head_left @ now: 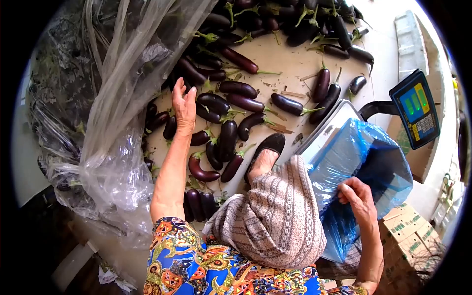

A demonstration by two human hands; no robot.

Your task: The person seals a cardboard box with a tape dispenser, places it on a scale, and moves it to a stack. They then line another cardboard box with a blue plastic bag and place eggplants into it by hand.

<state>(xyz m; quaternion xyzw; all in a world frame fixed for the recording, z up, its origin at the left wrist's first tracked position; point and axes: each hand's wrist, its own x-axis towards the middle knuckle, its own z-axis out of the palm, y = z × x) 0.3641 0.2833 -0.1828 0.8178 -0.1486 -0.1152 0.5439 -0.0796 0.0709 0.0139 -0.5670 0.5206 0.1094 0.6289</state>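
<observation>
My left hand [184, 105] reaches out over the eggplants, fingers stretched and apart, holding nothing I can see. Its fingertips are beside a clear plastic sheet [110, 113] and close to a dark purple eggplant [191, 70]. More eggplants lie just right of it, among them a glossy one [213, 103] and a curved one [201, 169]. My right hand [361, 199] has its fingers curled at the blue plastic bag [339, 157], seemingly gripping its edge; the fingertips are partly hidden. The bag gapes open and rests on a scale's platform [327, 132].
A scale display [416, 109] with lit green digits stands at right on a black arm. A large eggplant pile [275, 14] spreads across the back of the floor. Cardboard boxes [408, 231] are at lower right, a white foam box [412, 42] at upper right. My shoed foot [265, 150] is among the eggplants.
</observation>
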